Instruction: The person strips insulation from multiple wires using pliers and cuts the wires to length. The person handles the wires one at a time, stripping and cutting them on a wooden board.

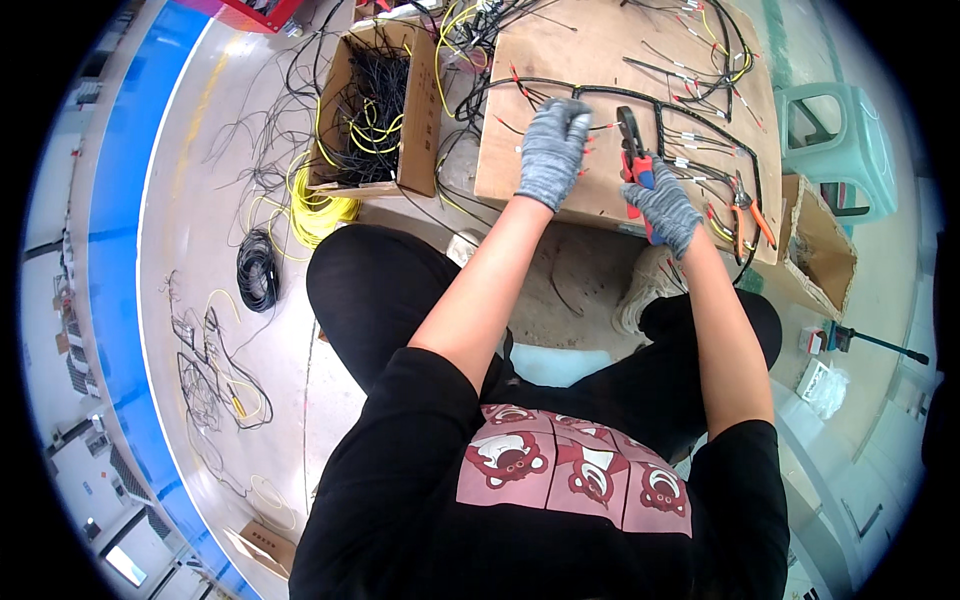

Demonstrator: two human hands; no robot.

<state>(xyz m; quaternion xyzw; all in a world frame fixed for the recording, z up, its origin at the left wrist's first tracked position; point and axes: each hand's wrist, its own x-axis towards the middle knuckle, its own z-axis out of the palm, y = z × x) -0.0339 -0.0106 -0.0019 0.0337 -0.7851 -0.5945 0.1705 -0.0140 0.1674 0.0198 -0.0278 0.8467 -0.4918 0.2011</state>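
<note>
Both my hands wear grey knit gloves. My left hand [553, 150] is closed over the left part of a wooden board [510, 185], its fingers pinching a thin wire [603, 127] with a red end. That end points at the dark jaws of a crimping tool [629, 135]. My right hand [664, 205] is wrapped round the tool's red and blue handles, its jaws facing away from me. Whether the wire touches the jaws I cannot tell. A black taped wire harness [690, 112] lies across the board, with several red-tipped and white-tagged branches near my hands.
Orange-handled cutters [741, 205] lie at the board's right edge. A cardboard box [418, 120] of black and yellow wires stands left, beside a yellow wire coil [313, 215] and a black coil [257, 270]. A green stool [855, 150] and an open carton [820, 250] are right.
</note>
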